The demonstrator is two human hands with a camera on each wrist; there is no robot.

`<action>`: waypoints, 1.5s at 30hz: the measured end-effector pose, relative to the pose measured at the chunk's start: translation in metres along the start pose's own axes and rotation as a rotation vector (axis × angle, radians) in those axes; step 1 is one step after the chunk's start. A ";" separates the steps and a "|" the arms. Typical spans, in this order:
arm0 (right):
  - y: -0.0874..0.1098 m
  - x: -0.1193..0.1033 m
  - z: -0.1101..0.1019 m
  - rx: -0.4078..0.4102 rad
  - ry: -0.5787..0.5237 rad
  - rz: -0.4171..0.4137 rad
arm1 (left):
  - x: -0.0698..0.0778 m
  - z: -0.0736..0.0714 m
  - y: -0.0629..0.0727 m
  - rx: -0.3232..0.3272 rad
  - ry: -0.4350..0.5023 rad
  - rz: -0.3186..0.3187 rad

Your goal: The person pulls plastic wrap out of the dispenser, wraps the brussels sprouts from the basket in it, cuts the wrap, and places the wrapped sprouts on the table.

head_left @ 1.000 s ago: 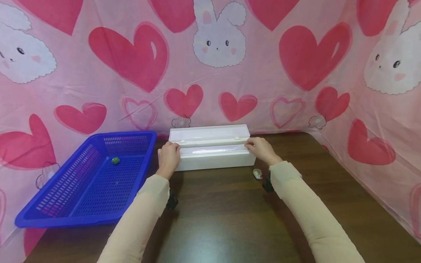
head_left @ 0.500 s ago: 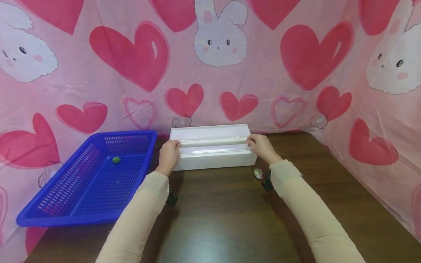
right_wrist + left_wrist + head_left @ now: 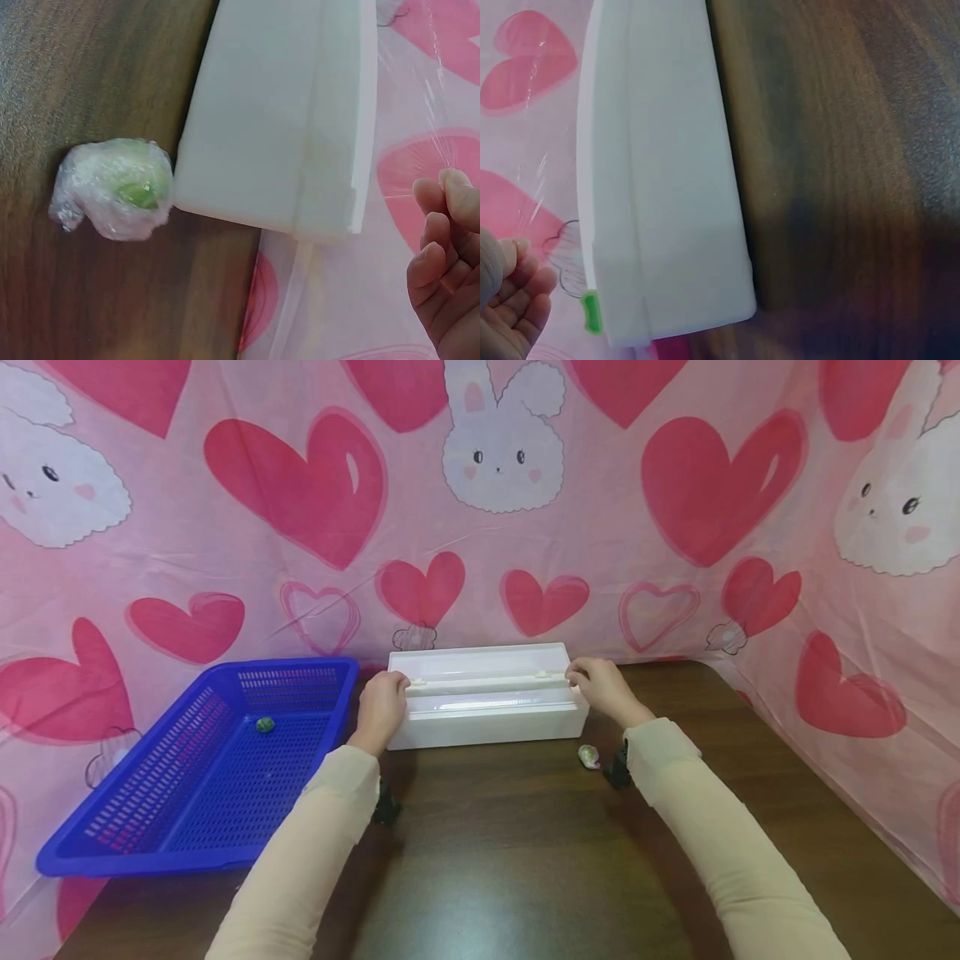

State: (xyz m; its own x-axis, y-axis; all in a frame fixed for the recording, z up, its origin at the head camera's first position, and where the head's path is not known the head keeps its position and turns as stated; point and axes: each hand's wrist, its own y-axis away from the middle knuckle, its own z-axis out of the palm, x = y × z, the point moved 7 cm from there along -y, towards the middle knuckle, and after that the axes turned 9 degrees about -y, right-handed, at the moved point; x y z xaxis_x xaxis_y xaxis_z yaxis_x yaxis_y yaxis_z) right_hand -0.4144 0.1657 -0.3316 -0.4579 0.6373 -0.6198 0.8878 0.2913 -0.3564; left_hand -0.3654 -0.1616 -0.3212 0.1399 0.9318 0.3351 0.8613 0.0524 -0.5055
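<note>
A long white cling film dispenser (image 3: 487,727) with its lid (image 3: 480,662) raised stands at the back middle of the table. My left hand (image 3: 381,706) is at its left end, thumb and fingertips pinching an edge of clear cling film (image 3: 534,191). At the right end, my right hand (image 3: 603,687) pinches the film too, and taut creases run from its fingertips in the right wrist view. Close to the dispenser's front right corner lies a small green piece wrapped in film (image 3: 120,187).
At the left stands a blue perforated plastic basket (image 3: 187,862) with one small green round item (image 3: 265,725) inside. The brown wooden table (image 3: 480,860) ends against a pink curtain (image 3: 480,543) with hearts and rabbits behind and to the right.
Both hands have risen a little beside the dispenser, drawing the film up with them. The right hand has also shifted slightly right. The basket and wrapped piece stay in place.
</note>
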 end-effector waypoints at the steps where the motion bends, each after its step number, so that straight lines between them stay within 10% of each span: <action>1: 0.000 -0.001 -0.001 -0.001 -0.002 0.003 | 0.000 -0.002 0.000 0.006 0.000 0.004; 45: 0.015 -0.052 -0.050 0.092 0.019 -0.145 | 0.019 -0.069 -0.004 0.118 0.055 0.165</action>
State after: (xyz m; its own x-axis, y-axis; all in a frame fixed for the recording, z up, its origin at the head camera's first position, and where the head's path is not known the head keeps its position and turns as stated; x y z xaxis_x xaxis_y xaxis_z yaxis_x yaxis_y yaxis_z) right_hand -0.3750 0.1730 -0.2697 -0.5795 0.6067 -0.5441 0.8038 0.3153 -0.5046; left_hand -0.3325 -0.1685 -0.2583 0.3036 0.9105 0.2809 0.7616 -0.0546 -0.6458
